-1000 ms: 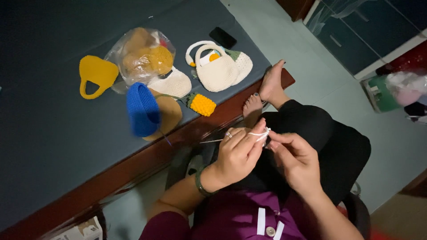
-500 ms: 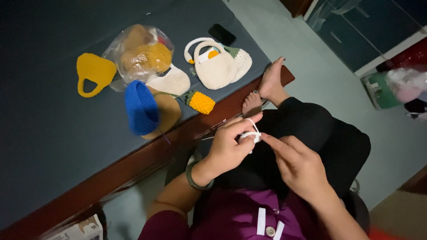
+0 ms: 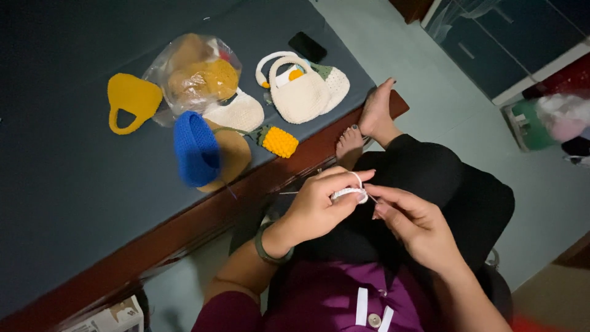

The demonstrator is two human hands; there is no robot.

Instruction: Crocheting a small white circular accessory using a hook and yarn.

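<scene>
In the head view, the left hand [image 3: 316, 206] pinches a small white crocheted piece [image 3: 349, 193] between thumb and fingers, with white yarn [image 3: 356, 177] looped over its index finger. The right hand [image 3: 413, 224], at 3 o'clock of the piece, has its fingers drawn together at the piece's edge; whether they grip a hook I cannot tell. The piece looks light, soft and floppy, best held by its edge. At 10 o'clock, on the dark table [image 3: 74, 203], lie 1 blue pouch [image 3: 195, 149] and 1 cream bag [image 3: 301, 95].
</scene>
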